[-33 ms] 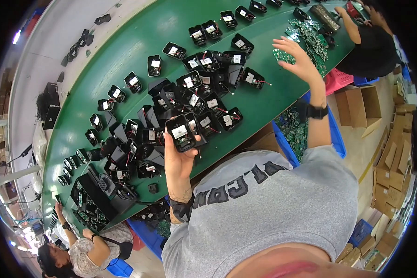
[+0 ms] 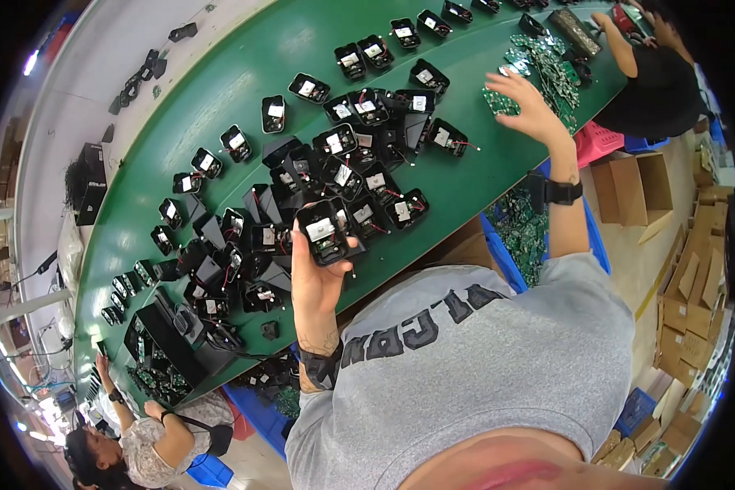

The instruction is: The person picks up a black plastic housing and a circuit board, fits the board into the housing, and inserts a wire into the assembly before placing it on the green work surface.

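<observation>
My left hand (image 2: 318,284) is closed around a black plastic housing (image 2: 322,234) and holds it with its open side up. A white block and part of a circuit board show inside it. My right hand (image 2: 532,110) is raised over the green table with its fingers apart and nothing in them. Just beyond those fingers lies a heap of green circuit boards (image 2: 551,77). Many similar black housings (image 2: 335,141), some with red wires hanging out, are piled past my left hand.
The green table (image 2: 474,175) curves across, with a row of housings (image 2: 273,114) along its far side. Blue bins of boards (image 2: 521,233) stand below the near edge. One person (image 2: 151,441) works at lower left, another (image 2: 657,90) at upper right. Cardboard boxes (image 2: 629,188) sit on the right.
My right hand has shifted slightly to the right, still spread. The housing in my left hand has moved very slightly right; the grip is the same.
</observation>
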`<act>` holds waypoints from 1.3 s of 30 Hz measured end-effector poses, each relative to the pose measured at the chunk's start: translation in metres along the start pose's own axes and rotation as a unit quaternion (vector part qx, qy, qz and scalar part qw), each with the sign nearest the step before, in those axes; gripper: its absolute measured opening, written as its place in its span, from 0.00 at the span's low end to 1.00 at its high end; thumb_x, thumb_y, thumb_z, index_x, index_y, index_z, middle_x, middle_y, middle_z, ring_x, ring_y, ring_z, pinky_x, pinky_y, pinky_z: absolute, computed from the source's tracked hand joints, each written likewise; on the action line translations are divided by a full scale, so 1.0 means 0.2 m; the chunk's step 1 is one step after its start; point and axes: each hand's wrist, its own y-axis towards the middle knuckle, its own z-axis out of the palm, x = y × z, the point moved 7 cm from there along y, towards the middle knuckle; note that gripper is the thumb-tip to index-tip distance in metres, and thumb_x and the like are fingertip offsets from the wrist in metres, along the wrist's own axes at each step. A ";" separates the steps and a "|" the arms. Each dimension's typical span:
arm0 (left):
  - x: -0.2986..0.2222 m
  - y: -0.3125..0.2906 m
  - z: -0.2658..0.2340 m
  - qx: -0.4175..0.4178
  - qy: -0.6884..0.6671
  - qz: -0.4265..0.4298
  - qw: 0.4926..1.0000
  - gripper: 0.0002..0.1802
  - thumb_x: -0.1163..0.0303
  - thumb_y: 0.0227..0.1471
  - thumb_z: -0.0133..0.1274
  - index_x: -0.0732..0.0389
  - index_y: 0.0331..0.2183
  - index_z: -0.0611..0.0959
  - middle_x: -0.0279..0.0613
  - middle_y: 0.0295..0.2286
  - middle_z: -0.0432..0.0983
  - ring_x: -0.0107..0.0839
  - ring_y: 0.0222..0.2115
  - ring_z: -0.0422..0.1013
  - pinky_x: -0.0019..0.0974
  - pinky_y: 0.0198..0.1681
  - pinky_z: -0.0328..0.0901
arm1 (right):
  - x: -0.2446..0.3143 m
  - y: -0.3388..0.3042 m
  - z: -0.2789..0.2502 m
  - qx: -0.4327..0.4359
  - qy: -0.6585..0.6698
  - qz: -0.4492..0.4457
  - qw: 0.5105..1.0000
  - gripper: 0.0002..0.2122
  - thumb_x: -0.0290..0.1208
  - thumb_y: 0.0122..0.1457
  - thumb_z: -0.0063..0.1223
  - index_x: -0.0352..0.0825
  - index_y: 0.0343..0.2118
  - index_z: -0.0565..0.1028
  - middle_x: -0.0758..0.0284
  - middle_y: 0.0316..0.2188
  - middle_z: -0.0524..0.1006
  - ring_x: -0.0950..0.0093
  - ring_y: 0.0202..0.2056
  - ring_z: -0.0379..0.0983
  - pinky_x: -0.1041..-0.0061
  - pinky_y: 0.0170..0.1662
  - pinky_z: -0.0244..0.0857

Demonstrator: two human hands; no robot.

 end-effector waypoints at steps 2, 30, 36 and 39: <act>0.00 0.03 0.04 0.023 0.029 0.004 0.999 0.29 0.49 0.63 0.37 0.56 0.58 0.61 0.46 0.42 0.73 0.38 0.33 0.78 0.26 0.21 0.75 | -0.26 0.00 0.13 0.152 0.047 0.062 0.985 0.19 0.23 0.46 0.60 0.36 0.45 0.76 0.68 0.55 0.70 0.65 0.60 0.59 0.65 0.62 0.52; -0.08 -0.02 0.30 0.042 0.209 0.109 0.971 0.25 0.59 0.58 0.51 0.57 0.53 0.64 0.43 0.40 0.74 0.32 0.37 0.77 0.36 0.32 0.78 | 1.09 0.09 0.15 0.049 0.297 -0.256 0.919 0.24 0.43 0.40 0.67 0.34 0.40 0.76 0.57 0.44 0.78 0.54 0.56 0.66 0.48 0.62 0.45; -0.07 0.00 0.31 0.049 0.173 0.086 0.980 0.26 0.61 0.55 0.56 0.56 0.52 0.66 0.41 0.42 0.71 0.31 0.42 0.72 0.37 0.31 0.77 | 1.11 0.08 0.18 0.080 0.299 -0.251 0.917 0.23 0.40 0.37 0.68 0.37 0.39 0.77 0.61 0.45 0.78 0.55 0.56 0.66 0.46 0.62 0.46; -0.07 0.00 0.31 0.048 0.164 0.094 0.981 0.26 0.61 0.55 0.56 0.56 0.52 0.65 0.41 0.42 0.71 0.31 0.41 0.72 0.38 0.32 0.77 | 1.14 0.07 0.19 0.085 0.275 -0.250 0.924 0.21 0.35 0.38 0.68 0.38 0.38 0.78 0.64 0.43 0.79 0.56 0.55 0.67 0.45 0.62 0.47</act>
